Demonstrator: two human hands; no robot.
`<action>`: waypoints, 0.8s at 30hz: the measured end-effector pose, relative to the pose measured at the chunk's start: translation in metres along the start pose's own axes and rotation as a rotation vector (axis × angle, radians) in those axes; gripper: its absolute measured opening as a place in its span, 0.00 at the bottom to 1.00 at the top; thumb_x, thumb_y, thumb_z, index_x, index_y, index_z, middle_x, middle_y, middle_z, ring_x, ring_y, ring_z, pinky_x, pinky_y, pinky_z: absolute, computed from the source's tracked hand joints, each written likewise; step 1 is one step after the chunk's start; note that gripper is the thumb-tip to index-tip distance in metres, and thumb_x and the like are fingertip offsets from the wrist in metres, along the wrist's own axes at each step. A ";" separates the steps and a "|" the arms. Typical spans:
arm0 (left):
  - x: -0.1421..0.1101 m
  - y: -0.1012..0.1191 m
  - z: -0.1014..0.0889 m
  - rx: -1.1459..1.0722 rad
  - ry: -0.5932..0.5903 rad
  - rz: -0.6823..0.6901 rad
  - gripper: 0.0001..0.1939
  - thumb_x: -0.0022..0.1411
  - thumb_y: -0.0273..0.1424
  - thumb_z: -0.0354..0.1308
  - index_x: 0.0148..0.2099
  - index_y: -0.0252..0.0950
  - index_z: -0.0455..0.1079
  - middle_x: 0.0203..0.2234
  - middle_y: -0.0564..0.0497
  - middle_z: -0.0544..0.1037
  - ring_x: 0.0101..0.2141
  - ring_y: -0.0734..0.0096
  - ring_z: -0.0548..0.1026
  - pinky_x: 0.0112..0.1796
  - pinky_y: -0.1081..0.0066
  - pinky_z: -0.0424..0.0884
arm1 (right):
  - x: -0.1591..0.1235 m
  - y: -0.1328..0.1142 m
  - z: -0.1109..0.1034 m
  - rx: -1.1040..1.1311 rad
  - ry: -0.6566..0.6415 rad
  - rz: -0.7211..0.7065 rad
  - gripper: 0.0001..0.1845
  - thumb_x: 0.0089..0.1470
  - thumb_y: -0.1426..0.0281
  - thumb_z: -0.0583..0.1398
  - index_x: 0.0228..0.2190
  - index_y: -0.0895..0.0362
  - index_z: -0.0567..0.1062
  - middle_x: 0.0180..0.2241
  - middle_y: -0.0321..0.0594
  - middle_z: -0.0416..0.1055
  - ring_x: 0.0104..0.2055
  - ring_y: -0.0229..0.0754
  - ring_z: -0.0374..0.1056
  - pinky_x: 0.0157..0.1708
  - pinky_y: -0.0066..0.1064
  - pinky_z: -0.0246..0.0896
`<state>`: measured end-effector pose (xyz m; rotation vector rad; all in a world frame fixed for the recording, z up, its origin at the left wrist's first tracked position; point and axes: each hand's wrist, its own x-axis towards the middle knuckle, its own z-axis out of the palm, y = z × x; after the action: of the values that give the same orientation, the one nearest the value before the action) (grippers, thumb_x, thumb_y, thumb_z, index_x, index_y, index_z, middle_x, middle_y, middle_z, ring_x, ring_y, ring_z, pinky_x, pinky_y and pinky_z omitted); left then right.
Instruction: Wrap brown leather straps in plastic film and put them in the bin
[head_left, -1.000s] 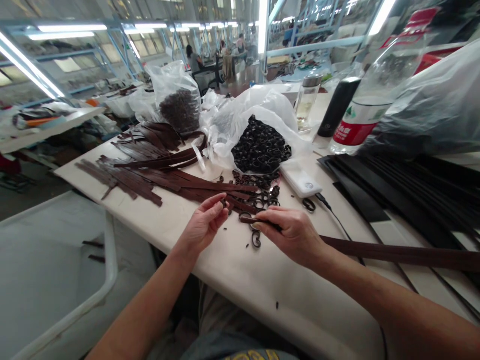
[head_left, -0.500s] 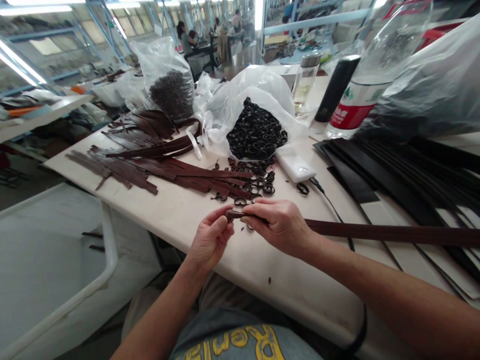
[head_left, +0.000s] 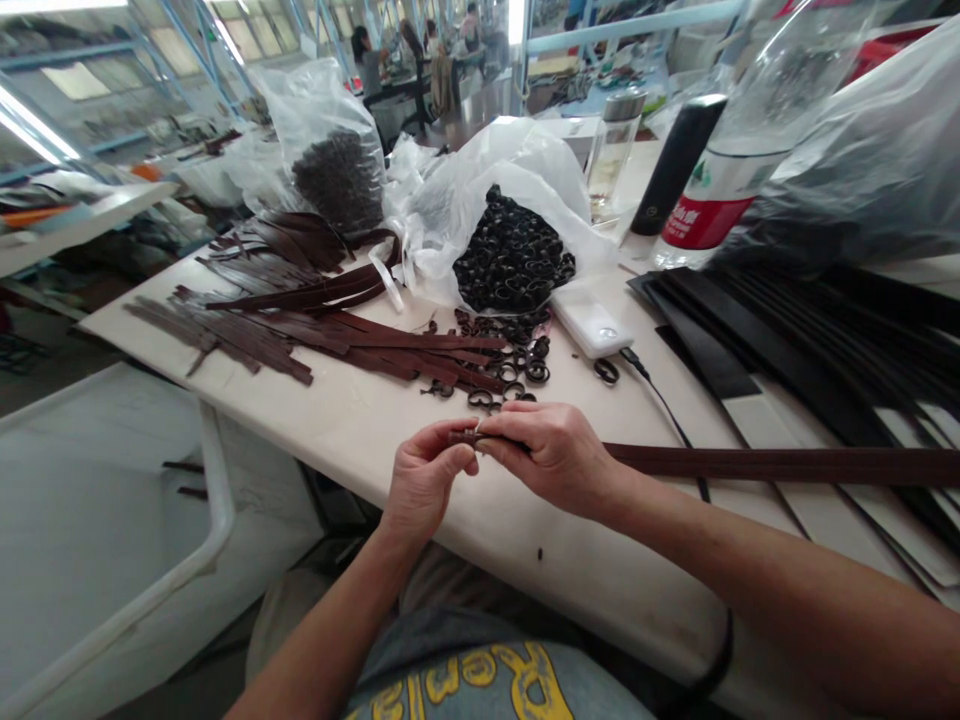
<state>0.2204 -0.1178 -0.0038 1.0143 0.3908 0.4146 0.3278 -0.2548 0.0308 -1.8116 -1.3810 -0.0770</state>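
Observation:
My right hand (head_left: 551, 452) grips the near end of a long brown strap (head_left: 765, 465) that runs off to the right across the white table (head_left: 360, 425). My left hand (head_left: 427, 475) is pinched at the strap's tip, fingertips meeting those of my right hand; a small dark piece seems to be between them, too small to name. Loose black rings (head_left: 517, 365) lie just beyond my hands, spilling from an open white plastic bag (head_left: 517, 200).
A pile of brown straps (head_left: 300, 330) lies on the left of the table. Black strips (head_left: 810, 350) cover the right side. A white power bank (head_left: 592, 325), bottles (head_left: 712, 190), a glass flask (head_left: 611, 165) and another bag of dark parts (head_left: 337, 175) stand behind. People work far off.
My left hand came in from the rings to the strap's tip and closed on it. Both hands drew a little nearer to me, and the view tilted down.

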 end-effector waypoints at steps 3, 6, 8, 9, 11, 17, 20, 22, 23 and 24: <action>-0.001 -0.002 -0.003 0.057 -0.022 0.029 0.15 0.44 0.35 0.74 0.36 0.38 0.81 0.25 0.51 0.80 0.21 0.80 0.70 0.26 0.77 0.69 | 0.000 0.001 0.001 0.008 -0.053 0.038 0.10 0.60 0.68 0.59 0.33 0.57 0.80 0.28 0.38 0.76 0.28 0.36 0.70 0.29 0.24 0.60; 0.000 0.000 -0.011 0.144 -0.022 0.055 0.12 0.48 0.34 0.72 0.37 0.38 0.81 0.22 0.52 0.78 0.22 0.78 0.71 0.30 0.75 0.69 | 0.002 0.003 0.000 0.005 -0.162 0.070 0.09 0.60 0.66 0.59 0.34 0.56 0.80 0.30 0.38 0.77 0.31 0.38 0.72 0.32 0.25 0.60; 0.000 0.003 -0.017 0.167 -0.004 0.085 0.12 0.48 0.35 0.71 0.36 0.37 0.81 0.19 0.53 0.77 0.22 0.77 0.71 0.30 0.75 0.68 | 0.003 0.004 -0.003 -0.038 -0.225 0.078 0.10 0.60 0.65 0.60 0.37 0.57 0.79 0.32 0.39 0.78 0.33 0.39 0.72 0.32 0.27 0.59; 0.000 0.005 -0.019 0.167 0.009 0.099 0.12 0.48 0.35 0.72 0.36 0.38 0.81 0.19 0.53 0.76 0.21 0.78 0.71 0.29 0.75 0.68 | 0.004 0.004 -0.004 -0.074 -0.251 0.081 0.10 0.59 0.65 0.60 0.37 0.58 0.78 0.32 0.40 0.78 0.33 0.40 0.72 0.32 0.27 0.58; 0.001 0.009 -0.023 0.164 0.028 0.108 0.12 0.47 0.35 0.72 0.36 0.37 0.81 0.18 0.53 0.76 0.21 0.78 0.70 0.28 0.76 0.67 | 0.005 0.004 -0.006 -0.151 -0.293 0.086 0.11 0.59 0.63 0.60 0.37 0.59 0.77 0.32 0.41 0.77 0.32 0.41 0.71 0.31 0.28 0.56; -0.002 0.008 -0.021 0.128 0.020 0.062 0.12 0.46 0.36 0.72 0.35 0.37 0.81 0.18 0.53 0.76 0.20 0.79 0.70 0.27 0.77 0.66 | 0.006 -0.001 -0.005 -0.242 -0.381 0.099 0.13 0.62 0.63 0.58 0.32 0.59 0.75 0.28 0.40 0.75 0.29 0.39 0.68 0.27 0.28 0.50; -0.006 -0.001 -0.017 0.146 -0.037 0.012 0.12 0.48 0.35 0.71 0.36 0.37 0.81 0.23 0.52 0.79 0.21 0.78 0.70 0.28 0.75 0.68 | 0.007 -0.004 -0.004 -0.199 -0.430 0.098 0.14 0.63 0.64 0.56 0.33 0.59 0.76 0.29 0.40 0.75 0.29 0.39 0.69 0.28 0.29 0.51; -0.007 -0.005 -0.015 0.156 -0.069 0.006 0.11 0.50 0.34 0.70 0.37 0.38 0.81 0.28 0.50 0.81 0.22 0.78 0.71 0.28 0.74 0.69 | 0.007 -0.005 -0.005 -0.148 -0.442 0.089 0.14 0.65 0.65 0.54 0.36 0.59 0.77 0.30 0.40 0.76 0.31 0.40 0.70 0.29 0.29 0.53; -0.007 -0.006 -0.014 0.159 -0.075 0.013 0.11 0.51 0.34 0.70 0.38 0.38 0.81 0.29 0.50 0.81 0.23 0.77 0.71 0.29 0.74 0.69 | 0.008 -0.006 -0.005 -0.125 -0.441 0.083 0.14 0.65 0.65 0.54 0.38 0.58 0.77 0.31 0.40 0.77 0.32 0.40 0.70 0.30 0.29 0.54; -0.007 -0.005 -0.015 0.163 -0.077 0.023 0.10 0.51 0.34 0.69 0.38 0.38 0.81 0.29 0.50 0.81 0.23 0.77 0.72 0.29 0.74 0.70 | 0.008 -0.006 -0.006 -0.109 -0.439 0.083 0.14 0.65 0.64 0.54 0.40 0.57 0.77 0.32 0.39 0.77 0.33 0.40 0.71 0.31 0.29 0.54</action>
<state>0.2079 -0.1127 -0.0140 1.1903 0.3485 0.3675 0.3286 -0.2516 0.0420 -2.0560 -1.6223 0.3128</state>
